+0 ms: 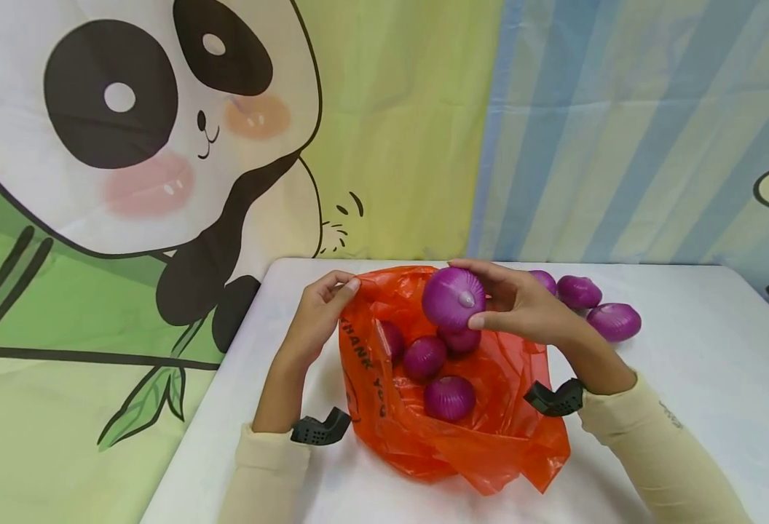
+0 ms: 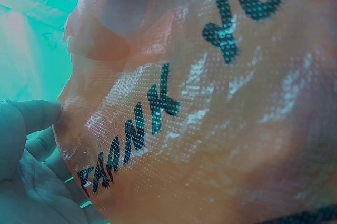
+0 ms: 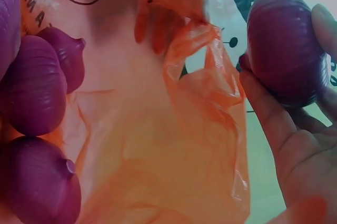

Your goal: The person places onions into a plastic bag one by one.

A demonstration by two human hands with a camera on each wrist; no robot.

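Note:
An orange-red plastic bag [image 1: 496,444] printed with "THANK YOU" lies spread open on the table. My left hand [image 1: 317,313] pinches its upper left edge between thumb and fingers; in the left wrist view the thumb [image 2: 37,116] presses on the film [image 2: 174,166]. Above the bag, my right hand [image 1: 522,302] holds a purple onion [image 1: 448,297], also seen in the right wrist view as a glossy onion [image 3: 287,47] gripped by thumb and fingers. Inside the bag rest several more onions, among them a front onion [image 1: 449,398] and a middle onion [image 1: 424,357].
Right of the bag, beyond my right hand, more onions lie on the white table [image 1: 699,422], including a nearer onion [image 1: 614,322] and a farther onion [image 1: 579,291]. A curtain with a panda print [image 1: 260,204] hangs behind the table.

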